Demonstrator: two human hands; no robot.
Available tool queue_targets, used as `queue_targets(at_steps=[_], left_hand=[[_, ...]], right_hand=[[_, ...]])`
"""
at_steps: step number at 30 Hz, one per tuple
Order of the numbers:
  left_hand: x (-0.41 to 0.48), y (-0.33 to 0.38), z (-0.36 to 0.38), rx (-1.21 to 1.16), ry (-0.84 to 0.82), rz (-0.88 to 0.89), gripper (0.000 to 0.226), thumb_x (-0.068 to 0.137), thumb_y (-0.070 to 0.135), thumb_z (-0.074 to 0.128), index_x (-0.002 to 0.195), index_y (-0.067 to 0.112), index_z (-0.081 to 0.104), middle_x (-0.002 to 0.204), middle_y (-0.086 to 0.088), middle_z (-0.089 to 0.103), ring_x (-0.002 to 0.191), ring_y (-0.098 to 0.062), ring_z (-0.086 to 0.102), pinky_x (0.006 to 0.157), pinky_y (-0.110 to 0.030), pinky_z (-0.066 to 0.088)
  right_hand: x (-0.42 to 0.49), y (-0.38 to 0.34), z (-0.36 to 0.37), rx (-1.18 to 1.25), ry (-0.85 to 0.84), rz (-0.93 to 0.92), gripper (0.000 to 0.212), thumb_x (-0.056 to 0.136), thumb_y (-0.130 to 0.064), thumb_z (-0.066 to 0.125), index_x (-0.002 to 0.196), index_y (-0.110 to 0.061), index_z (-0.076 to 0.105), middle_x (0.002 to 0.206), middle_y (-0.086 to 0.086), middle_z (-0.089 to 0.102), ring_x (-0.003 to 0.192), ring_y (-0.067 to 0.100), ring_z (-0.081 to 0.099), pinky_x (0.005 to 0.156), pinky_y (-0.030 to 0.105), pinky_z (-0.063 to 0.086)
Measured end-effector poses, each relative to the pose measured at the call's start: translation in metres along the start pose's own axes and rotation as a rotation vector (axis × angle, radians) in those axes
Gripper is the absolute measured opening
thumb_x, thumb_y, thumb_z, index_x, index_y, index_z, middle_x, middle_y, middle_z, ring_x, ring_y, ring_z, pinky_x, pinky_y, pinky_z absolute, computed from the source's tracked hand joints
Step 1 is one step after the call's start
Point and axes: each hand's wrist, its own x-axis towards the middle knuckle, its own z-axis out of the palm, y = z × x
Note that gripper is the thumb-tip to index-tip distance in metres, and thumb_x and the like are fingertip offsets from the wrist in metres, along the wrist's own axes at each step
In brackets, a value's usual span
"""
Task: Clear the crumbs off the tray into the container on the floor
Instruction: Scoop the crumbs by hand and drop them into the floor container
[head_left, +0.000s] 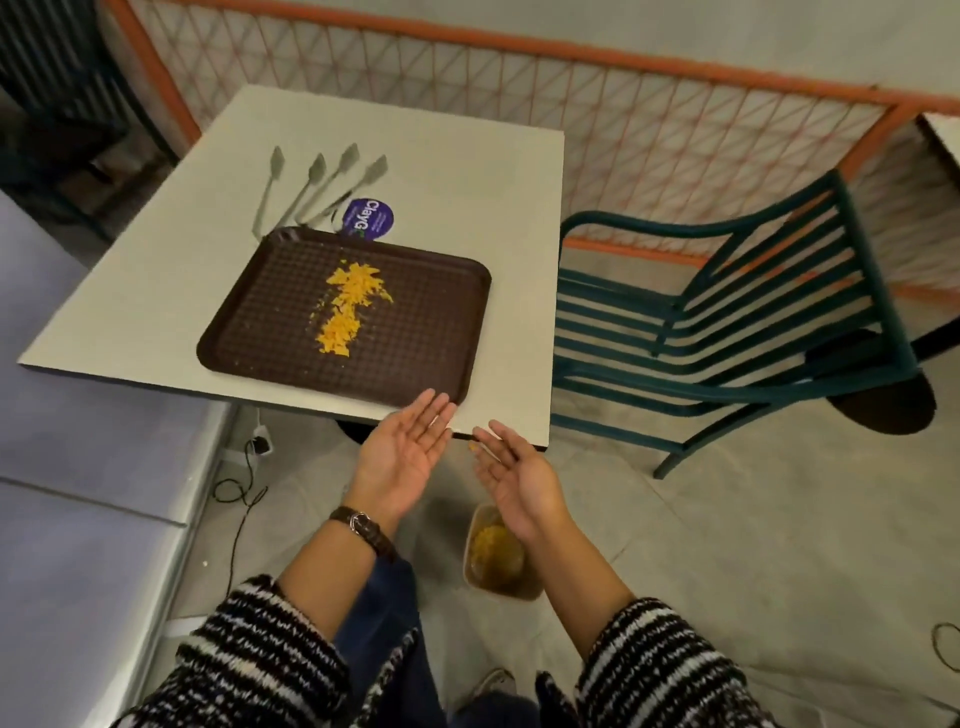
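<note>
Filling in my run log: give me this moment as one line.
left hand open, empty | right hand open above container | crumbs on tray | some in container | tray on table

Black-and-white knit sleeves; dark-strapped wristwatch; blue jeans

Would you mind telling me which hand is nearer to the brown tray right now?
The left. The left hand, open with palm up, has its fingertips at the brown tray's near right corner. The right hand, also open, sits off the table edge, above the container on the floor.
</note>
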Motion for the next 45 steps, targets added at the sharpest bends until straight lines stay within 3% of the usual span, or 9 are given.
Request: queue_targets(at_steps=[8,13,18,21,23,28,34,40,45], left_hand=[[0.072,0.125,-0.021,0.173,0.039,0.050,0.040,0.099,0.019,0.026,0.130,0.005,0.047,0.130,-0.011,0.054,0.117,-0.023,0.052,0.110,-0.036,0.031],[0.124,0.195,-0.045,0.242,0.096,0.023,0.040,0.099,0.019,0.028,0.131,0.005,0.046,0.137,-0.012,0.050,0.117,-0.023,0.052,0.099,-0.030,0.039],[0.163,0.235,-0.060,0.270,0.144,-0.004,0.040,0.100,0.018,0.028,0.135,0.003,0.043,0.139,-0.015,0.049,0.120,-0.023,0.050,0.104,-0.033,0.035],[0.181,0.246,-0.069,0.285,0.180,-0.016,0.039,0.099,0.017,0.033,0.135,0.004,0.042,0.139,-0.014,0.049,0.123,-0.024,0.050,0.107,-0.033,0.034],[0.191,0.249,-0.075,0.322,0.199,-0.005,0.039,0.099,0.016,0.032,0.135,0.004,0.041,0.139,-0.014,0.048,0.123,-0.025,0.050,0.107,-0.033,0.035],[0.211,0.253,-0.086,0.329,0.267,0.020,0.038,0.098,0.014,0.035,0.133,0.003,0.045,0.130,-0.011,0.054,0.101,-0.017,0.060,0.088,-0.025,0.045],[0.231,0.253,-0.095,0.315,0.326,0.038,0.029,0.096,0.010,0.036,0.115,0.009,0.057,0.116,-0.008,0.063,0.102,-0.016,0.063,0.091,-0.024,0.048],[0.240,0.249,-0.112,0.312,0.357,0.050,0.032,0.095,0.006,0.034,0.120,0.006,0.055,0.121,-0.009,0.061,0.102,-0.012,0.062,0.089,-0.020,0.047],[0.240,0.249,-0.115,0.300,0.354,0.040,0.039,0.096,0.003,0.032,0.132,-0.002,0.043,0.132,-0.014,0.053,0.112,-0.018,0.056,0.101,-0.026,0.039]], right_hand=[[0.085,-0.009,0.117,-0.074,-0.039,-0.022,0.032,0.100,-0.021,0.035,0.124,-0.009,0.052,0.124,0.012,0.060,0.119,0.026,0.054,0.110,0.039,0.033],[0.142,-0.004,0.179,-0.194,0.030,-0.050,0.035,0.099,-0.019,0.036,0.126,-0.005,0.053,0.120,0.011,0.061,0.115,0.022,0.057,0.103,0.031,0.038],[0.190,-0.004,0.211,-0.495,0.110,-0.214,0.023,0.097,-0.022,0.044,0.102,-0.019,0.066,0.113,0.005,0.067,0.112,0.018,0.060,0.108,0.038,0.040],[0.213,-0.011,0.224,-0.717,0.092,-0.310,0.027,0.098,-0.024,0.045,0.108,-0.013,0.068,0.118,0.006,0.065,0.111,0.013,0.057,0.102,0.019,0.041],[0.231,-0.019,0.232,-0.834,0.014,-0.392,0.032,0.100,-0.024,0.042,0.112,-0.008,0.066,0.124,0.008,0.062,0.116,0.013,0.054,0.095,0.004,0.036],[0.294,-0.032,0.243,-1.269,-0.344,-0.546,0.042,0.097,-0.031,0.034,0.123,-0.011,0.061,0.140,0.005,0.051,0.133,0.012,0.039,0.114,0.028,0.025],[0.362,-0.039,0.260,-1.756,-0.778,-0.626,0.048,0.097,-0.027,0.034,0.137,-0.002,0.045,0.149,0.013,0.037,0.142,0.022,0.026,0.116,0.024,0.009],[0.385,-0.039,0.242,-1.874,-0.825,-0.742,0.062,0.095,-0.043,0.026,0.141,-0.002,0.037,0.153,0.016,0.029,0.144,0.026,0.018,0.119,0.036,0.007],[0.343,-0.004,0.218,-1.765,-0.940,-0.685,0.060,0.098,-0.041,0.021,0.144,-0.004,0.033,0.153,0.014,0.028,0.144,0.019,0.015,0.120,0.029,-0.002]])
